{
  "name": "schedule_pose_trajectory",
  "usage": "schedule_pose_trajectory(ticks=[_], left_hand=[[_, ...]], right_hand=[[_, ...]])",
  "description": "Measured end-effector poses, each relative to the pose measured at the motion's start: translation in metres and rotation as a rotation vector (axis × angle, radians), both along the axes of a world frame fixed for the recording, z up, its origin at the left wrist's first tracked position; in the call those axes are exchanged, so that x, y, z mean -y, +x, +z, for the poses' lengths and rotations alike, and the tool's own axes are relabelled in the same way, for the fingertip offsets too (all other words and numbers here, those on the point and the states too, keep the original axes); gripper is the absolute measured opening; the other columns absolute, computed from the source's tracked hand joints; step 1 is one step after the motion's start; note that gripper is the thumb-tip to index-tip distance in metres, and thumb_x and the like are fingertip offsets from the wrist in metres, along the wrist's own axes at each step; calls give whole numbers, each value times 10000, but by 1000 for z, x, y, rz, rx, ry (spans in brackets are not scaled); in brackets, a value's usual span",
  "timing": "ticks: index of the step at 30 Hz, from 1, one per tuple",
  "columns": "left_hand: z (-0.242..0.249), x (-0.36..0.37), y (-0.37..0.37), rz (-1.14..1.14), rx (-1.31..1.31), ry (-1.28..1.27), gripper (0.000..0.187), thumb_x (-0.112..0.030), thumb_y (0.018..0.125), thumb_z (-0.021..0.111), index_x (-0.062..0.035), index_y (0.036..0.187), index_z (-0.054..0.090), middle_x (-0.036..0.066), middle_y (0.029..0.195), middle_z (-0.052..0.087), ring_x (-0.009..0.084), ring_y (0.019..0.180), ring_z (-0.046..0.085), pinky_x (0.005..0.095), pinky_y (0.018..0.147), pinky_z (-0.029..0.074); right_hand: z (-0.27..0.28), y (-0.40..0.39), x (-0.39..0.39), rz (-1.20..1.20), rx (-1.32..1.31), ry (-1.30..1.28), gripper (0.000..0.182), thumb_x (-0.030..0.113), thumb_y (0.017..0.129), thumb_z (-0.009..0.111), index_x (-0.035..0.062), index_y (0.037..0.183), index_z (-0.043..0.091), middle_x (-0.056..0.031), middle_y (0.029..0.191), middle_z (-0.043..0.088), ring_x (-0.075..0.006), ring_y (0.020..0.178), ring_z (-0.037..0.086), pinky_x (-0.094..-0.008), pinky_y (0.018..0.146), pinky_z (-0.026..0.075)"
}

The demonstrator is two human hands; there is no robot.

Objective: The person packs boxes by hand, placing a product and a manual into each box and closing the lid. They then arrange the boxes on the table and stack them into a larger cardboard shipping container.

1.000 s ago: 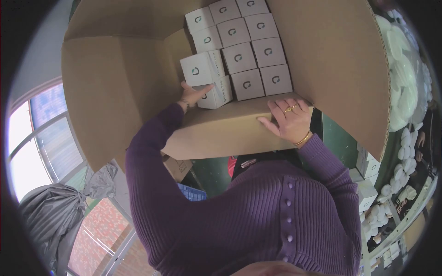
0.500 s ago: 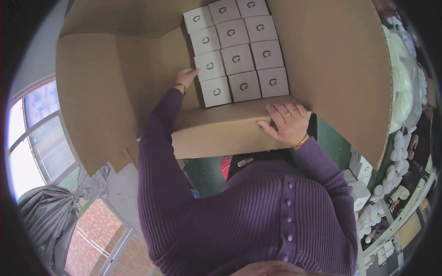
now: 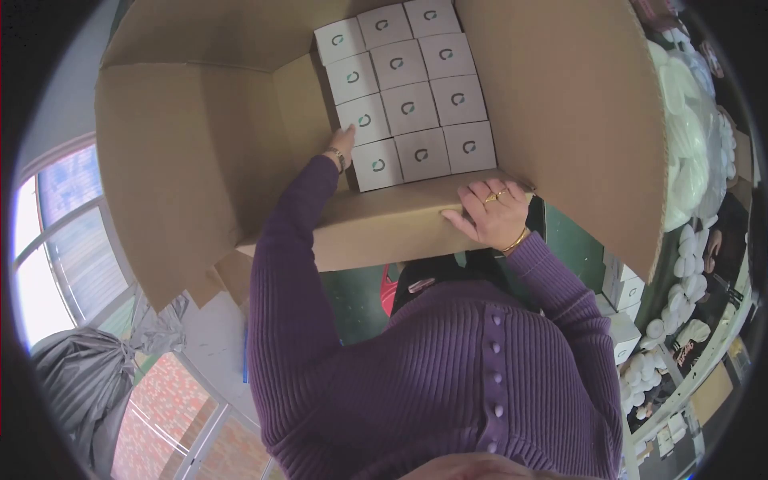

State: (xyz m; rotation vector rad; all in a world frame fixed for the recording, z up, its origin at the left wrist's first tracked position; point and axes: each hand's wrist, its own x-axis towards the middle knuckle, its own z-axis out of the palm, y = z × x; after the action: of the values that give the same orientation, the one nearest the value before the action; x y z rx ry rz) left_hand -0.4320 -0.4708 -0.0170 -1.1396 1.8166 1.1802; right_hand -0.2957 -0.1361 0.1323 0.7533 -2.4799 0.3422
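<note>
A large cardboard carton stands open in front of me, with several small white boxes packed in rows against its right side. Each box top carries a dark and teal ring-shaped mark. My left hand is inside the carton, at the left edge of the two nearest boxes in the left column. Its fingers are stretched out, with the tips touching a box; part of the hand is turned from view. My right hand grips the carton's near wall by the top edge, fingers bent over it and thumb on the outer side.
Carton flaps spread to the left and right. More white boxes are stacked at the right, beside white rounded items and a clear plastic bag. A grey plastic sheet hangs by the windows at the left.
My left hand has moved slightly right and nearer to me, with its fingertips now over the box edge. My right hand stays on the carton's near wall. The view has shifted slightly.
</note>
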Motion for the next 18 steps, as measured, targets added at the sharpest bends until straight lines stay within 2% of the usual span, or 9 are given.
schedule_pose_trajectory(ticks=[2,3,6,8,9,11,12,15,18], left_hand=[[16,-13,-14,-290,29,-182,657,-438,1016,478,-26,1508,340,104,1303,485,244,1133,505,405,911,451],[31,-20,-16,-353,33,-227,626,-407,1014,490,-1,1478,380,107,1217,545,232,1049,551,394,841,484],[103,-32,-9,-823,-236,-387,601,-342,1072,413,-42,1575,278,138,1579,257,286,1430,300,444,1156,304],[158,-43,11,-1320,-713,-753,638,-55,908,499,-93,1534,380,132,1564,391,343,1453,374,543,1233,199],[184,-49,22,-1436,-824,-855,678,17,867,521,-105,1524,405,130,1560,424,357,1459,392,567,1252,172],[232,-67,43,-1659,-1215,-1067,453,-36,854,660,-114,1299,617,91,1365,602,295,1331,523,492,1231,282],[250,-76,54,-1711,-1306,-1129,398,-49,851,695,-117,1243,670,81,1316,646,280,1299,555,473,1225,309],[278,-104,78,-1629,-1732,-1084,212,1,887,575,-39,1032,724,87,1108,698,238,1108,629,388,1155,425],[286,-127,94,-1592,-1970,-1061,227,41,921,465,-65,763,590,39,849,523,205,900,504,304,985,458]], right_hand=[[1,1,-1,-6,27,-6,429,593,952,590,187,839,668,54,745,625,-142,632,551,-298,623,344],[3,2,-3,1,30,-5,422,589,952,597,188,846,669,55,751,629,-143,638,554,-298,630,348],[7,2,-3,28,56,-71,376,530,956,636,165,919,717,41,832,693,-147,706,607,-301,650,399],[9,4,-4,73,94,-139,283,419,969,647,153,1022,723,25,920,712,-166,787,631,-333,742,446],[12,6,-4,97,102,-160,265,392,972,649,150,1048,725,21,942,716,-171,807,637,-341,765,457],[17,9,-10,185,161,-240,213,256,985,649,114,1138,693,-45,1088,677,-246,949,624,-410,877,491],[19,15,-14,217,173,-262,211,221,989,649,105,1161,685,-62,1125,667,-265,985,620,-427,905,499],[24,35,-33,264,170,-317,265,84,956,666,80,1221,670,-98,1221,657,-292,1107,623,-490,1003,492],[29,62,-62,240,178,-333,236,42,951,662,60,1185,683,-113,1207,667,-303,1088,626,-492,996,511]])
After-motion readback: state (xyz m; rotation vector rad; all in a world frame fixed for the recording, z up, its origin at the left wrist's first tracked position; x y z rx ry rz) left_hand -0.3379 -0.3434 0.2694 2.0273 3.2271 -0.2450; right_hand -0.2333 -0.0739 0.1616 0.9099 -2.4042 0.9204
